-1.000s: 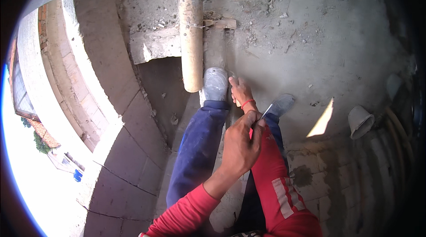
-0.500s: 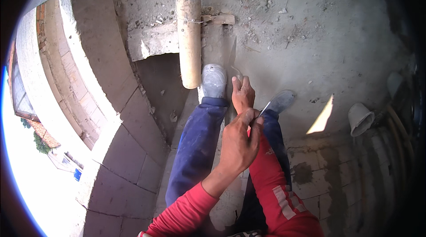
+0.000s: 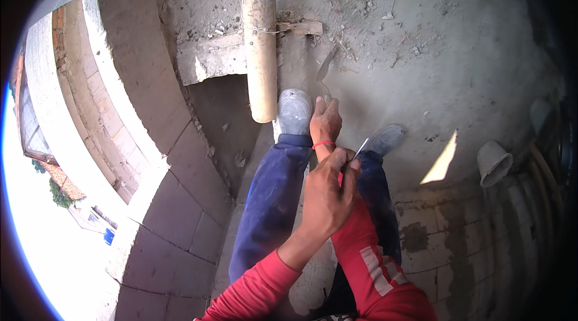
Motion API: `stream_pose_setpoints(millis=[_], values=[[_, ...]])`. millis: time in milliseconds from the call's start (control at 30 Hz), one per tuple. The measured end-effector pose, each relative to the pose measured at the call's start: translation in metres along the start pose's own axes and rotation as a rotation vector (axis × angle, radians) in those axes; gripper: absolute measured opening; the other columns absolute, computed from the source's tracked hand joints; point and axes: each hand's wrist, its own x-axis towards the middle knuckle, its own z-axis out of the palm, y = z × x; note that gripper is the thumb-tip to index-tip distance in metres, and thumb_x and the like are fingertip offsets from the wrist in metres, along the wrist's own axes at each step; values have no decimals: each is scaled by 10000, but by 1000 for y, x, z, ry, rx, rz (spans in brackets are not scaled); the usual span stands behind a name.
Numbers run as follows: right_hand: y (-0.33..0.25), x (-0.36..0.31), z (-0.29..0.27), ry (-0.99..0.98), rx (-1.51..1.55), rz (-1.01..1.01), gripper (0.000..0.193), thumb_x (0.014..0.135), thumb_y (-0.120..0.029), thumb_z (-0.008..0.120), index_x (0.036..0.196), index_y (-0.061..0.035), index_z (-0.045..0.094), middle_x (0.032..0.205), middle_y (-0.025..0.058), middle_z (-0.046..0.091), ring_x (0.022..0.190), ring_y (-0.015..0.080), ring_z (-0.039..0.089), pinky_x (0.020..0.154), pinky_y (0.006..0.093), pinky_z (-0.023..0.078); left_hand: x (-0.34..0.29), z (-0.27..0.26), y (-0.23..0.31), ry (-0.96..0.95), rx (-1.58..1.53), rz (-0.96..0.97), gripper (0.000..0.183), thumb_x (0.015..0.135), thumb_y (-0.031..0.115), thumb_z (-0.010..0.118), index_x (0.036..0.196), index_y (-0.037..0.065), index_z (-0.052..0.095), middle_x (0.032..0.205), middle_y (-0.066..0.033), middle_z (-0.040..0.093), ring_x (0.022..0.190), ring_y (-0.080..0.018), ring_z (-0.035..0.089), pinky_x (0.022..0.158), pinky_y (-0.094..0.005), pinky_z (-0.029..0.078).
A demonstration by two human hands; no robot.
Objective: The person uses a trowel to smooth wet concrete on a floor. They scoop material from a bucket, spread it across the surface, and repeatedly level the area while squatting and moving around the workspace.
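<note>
Trowel [image 3: 326,66]: narrow grey blade, bent metal shank, pale butt of the handle just showing beyond the knuckles. It lies ahead of the left shoe [image 3: 294,111], slightly to its right, blade pointing away from us and leaning to the right. We cannot tell whether the blade touches the ground. Our right hand [image 3: 326,120], red cord [image 3: 324,143] at the wrist, has its fingers curled around the handle. Our left hand [image 3: 330,193] crosses over the right forearm, fingers folded in, thumb and forefinger pinching a thin pale rod [image 3: 362,148] that slants up to the right.

Against half a second ago: the blade then stood nearly upright in view and blurred; now it tips rightward. The red cord, hidden then, shows again. Left hand and rod keep much the same pose.

Underfoot we note a grey, dusty floor [image 3: 433,89], smoother to the right, strewn with rubble toward the top. A stained, cream-coloured pipe [image 3: 260,50] runs down beside a short wood strip [image 3: 310,28], its lower end near the left shoe. Left of it, a dark recess [image 3: 218,107], then a block wall [image 3: 158,255] with glaring daylight past it. A whitish bucket [image 3: 489,157] lies tilted at right, above damp-streaked blocks [image 3: 424,264].
</note>
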Motion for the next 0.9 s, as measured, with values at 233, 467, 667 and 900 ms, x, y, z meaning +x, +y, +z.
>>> stream_pose_setpoints(millis=[233, 467, 667, 900], values=[[17, 4, -17, -229, -212, -189, 446, 1006, -457, 549, 1054, -15, 580, 934, 282, 708, 905, 507, 671, 777, 582, 526, -1, -3, -6, 23, 16, 43, 84, 985, 53, 603, 968, -28, 615, 816, -156, 675, 744, -269, 688, 717, -365, 523], [31, 45, 14, -117, -197, -349, 437, 1023, -437, 520, 1042, -6, 592, 997, 307, 682, 975, 509, 644, 826, 571, 506, -1, -2, 3, -17, -4, 3, 84, 977, 46, 608, 943, -31, 605, 817, -158, 671, 758, -271, 688, 722, -364, 522], [26, 7, 16, -207, -80, -114, 517, 998, -469, 551, 1105, 34, 604, 1094, 331, 655, 1036, 532, 604, 891, 561, 481, -1, 0, 0, -19, -6, 8, 35, 965, 18, 592, 964, -10, 570, 846, -187, 647, 742, -327, 668, 685, -404, 509], [19, 62, 28, -243, -7, -207, 519, 1007, -489, 521, 1026, 23, 606, 1010, 309, 678, 964, 516, 636, 831, 566, 501, -1, 1, -3, -15, 70, 10, 102, 985, 59, 603, 976, -41, 628, 821, -159, 682, 777, -266, 706, 747, -357, 527]])
